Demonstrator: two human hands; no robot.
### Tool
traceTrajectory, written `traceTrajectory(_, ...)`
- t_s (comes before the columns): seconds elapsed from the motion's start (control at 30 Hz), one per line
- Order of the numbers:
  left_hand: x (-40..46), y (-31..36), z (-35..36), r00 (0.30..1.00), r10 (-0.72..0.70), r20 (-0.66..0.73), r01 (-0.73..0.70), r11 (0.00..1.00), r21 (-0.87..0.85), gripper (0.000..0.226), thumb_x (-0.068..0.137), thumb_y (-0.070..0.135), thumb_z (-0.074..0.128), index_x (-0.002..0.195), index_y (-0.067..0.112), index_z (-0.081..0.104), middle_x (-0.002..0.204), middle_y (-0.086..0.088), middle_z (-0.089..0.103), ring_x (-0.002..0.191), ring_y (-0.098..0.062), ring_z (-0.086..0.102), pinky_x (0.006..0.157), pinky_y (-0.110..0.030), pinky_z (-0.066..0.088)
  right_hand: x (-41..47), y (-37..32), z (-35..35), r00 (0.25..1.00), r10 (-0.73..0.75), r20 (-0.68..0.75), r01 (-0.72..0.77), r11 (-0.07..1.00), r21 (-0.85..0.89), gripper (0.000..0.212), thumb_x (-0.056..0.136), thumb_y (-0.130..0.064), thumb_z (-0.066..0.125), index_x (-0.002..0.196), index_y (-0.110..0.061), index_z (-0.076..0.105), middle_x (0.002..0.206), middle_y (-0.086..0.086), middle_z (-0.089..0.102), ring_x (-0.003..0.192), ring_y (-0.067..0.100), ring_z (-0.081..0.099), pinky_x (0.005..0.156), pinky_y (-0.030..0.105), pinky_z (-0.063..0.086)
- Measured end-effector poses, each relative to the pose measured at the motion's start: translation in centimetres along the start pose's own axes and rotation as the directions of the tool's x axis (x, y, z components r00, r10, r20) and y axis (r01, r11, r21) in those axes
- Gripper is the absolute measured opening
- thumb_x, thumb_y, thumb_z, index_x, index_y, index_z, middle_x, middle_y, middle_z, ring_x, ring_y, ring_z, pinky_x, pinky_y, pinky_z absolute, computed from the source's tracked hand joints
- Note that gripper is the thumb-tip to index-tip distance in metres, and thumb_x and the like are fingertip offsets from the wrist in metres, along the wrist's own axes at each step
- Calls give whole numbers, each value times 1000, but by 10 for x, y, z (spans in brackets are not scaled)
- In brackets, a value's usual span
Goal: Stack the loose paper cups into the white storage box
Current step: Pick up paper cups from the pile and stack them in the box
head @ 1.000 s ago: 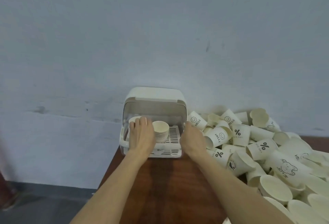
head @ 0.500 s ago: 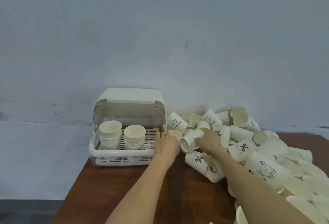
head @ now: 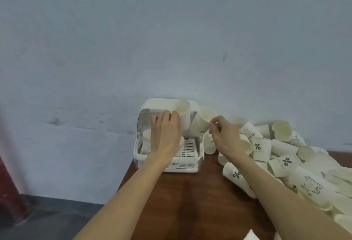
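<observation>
Behind everything a pale grey wall (head: 171, 39) is seen, with the white storage box (head: 142, 155) set against it at the brown table's (head: 182, 201) back left edge. One paper cup (head: 183, 115) is gripped by the left hand (head: 165, 135) above the box's open front; a second cup (head: 202, 123) is pinched at the rim by the right hand (head: 224, 135) beside it. A stack of cups (head: 146, 140) stands inside at left. The loose cup pile (head: 289, 156) is spread rightward. Bare tabletop is left between the forearms.

I see a bare room, hard to name: a plain pale wall (head: 171, 39), a brown wooden table (head: 190, 201) pushed against it, and a grey floor (head: 47, 218) below.
</observation>
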State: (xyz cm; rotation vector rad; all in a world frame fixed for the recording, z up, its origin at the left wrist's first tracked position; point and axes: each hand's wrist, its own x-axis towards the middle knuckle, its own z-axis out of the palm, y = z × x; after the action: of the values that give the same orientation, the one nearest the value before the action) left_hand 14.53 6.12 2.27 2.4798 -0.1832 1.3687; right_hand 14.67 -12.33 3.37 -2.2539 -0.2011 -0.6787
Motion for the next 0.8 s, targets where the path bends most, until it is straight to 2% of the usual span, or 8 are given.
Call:
traceTrajectory(0.1, 7, -47, -16, 998, -61, 21, 59, 993, 107, 19, 96, 18, 44, 91, 12, 62, 84, -7, 60, 82, -29, 55, 76, -38, 33, 0, -27, 33, 996, -52, 75, 54, 998, -23, 11, 96, -18, 50, 102, -17, 60, 83, 2, 69, 72, 17, 60, 67, 31, 45)
traceTrajectory(0.23, 0, -84, -13, 976, -152, 159, 130, 981, 140, 18, 98, 17, 45, 95, 13, 63, 91, -8, 62, 86, -29, 54, 78, -38, 32, -4, -33, 72, 983, -8, 185, 44, 981, -190, 17, 96, -21, 42, 104, -18, 57, 85, 7, 66, 77, 26, 59, 65, 40, 49)
traceTrajectory(0.37, -9, -96, -4, 960, -129, 249, 84, 979, 185, 19, 98, 15, 41, 101, 16, 59, 99, -4, 62, 92, -25, 53, 79, -34, 29, -11, -23, 91, 961, 3, 276, 107, 917, -384, 21, 97, -17, 41, 110, -15, 58, 98, 12, 67, 90, 31, 59, 64, 32, 36)
traceTrajectory(0.5, -3, -98, -2, 952, -104, 288, 55, 983, 175, 20, 99, 18, 37, 104, 17, 57, 104, -4, 62, 96, -25, 54, 83, -35, 30, -12, -17, 97, 952, 17, 306, 135, 874, -467, 25, 96, -14, 41, 112, -17, 60, 104, 9, 68, 98, 29, 57, 67, 30, 33)
traceTrajectory(0.7, -8, -94, 4, 816, -96, 570, -84, 956, 281, 25, 90, 7, 45, 110, 16, 58, 113, -7, 60, 105, -27, 53, 87, -36, 31, -15, -18, 107, 957, -11, 291, 145, 885, -443, 24, 91, -12, 49, 101, -16, 70, 100, 7, 71, 95, 29, 63, 74, 35, 48)
traceTrajectory(0.8, -21, -94, 8, 741, -142, 657, -108, 939, 325, 31, 87, 6, 48, 115, 16, 55, 119, -10, 56, 112, -27, 48, 92, -37, 32, -18, -16, 108, 938, -30, 345, 199, 863, -464, 28, 87, -4, 45, 102, -12, 68, 103, 12, 69, 98, 34, 59, 71, 34, 43)
